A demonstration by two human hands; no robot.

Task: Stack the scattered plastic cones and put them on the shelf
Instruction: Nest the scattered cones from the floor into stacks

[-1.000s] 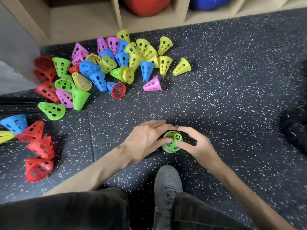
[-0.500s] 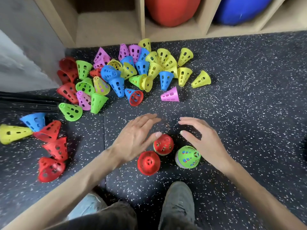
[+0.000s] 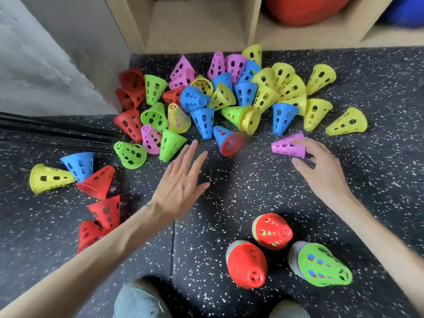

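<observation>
One pink cone point(image 3: 288, 146) touches right hand point(image 3: 321, 171); left hand point(image 3: 181, 182) apart

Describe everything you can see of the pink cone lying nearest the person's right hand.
The pink cone looks like thin moulded plastic, its wall pierced by rows of small rectangular holes. It lies on its side on the speckled dark floor, narrow end pointing left, wide rim towards the right. The right hand reaches over the wide end, fingertips on its upper edge, thumb below; a firm grip is not clear. No other cone touches it.
</observation>
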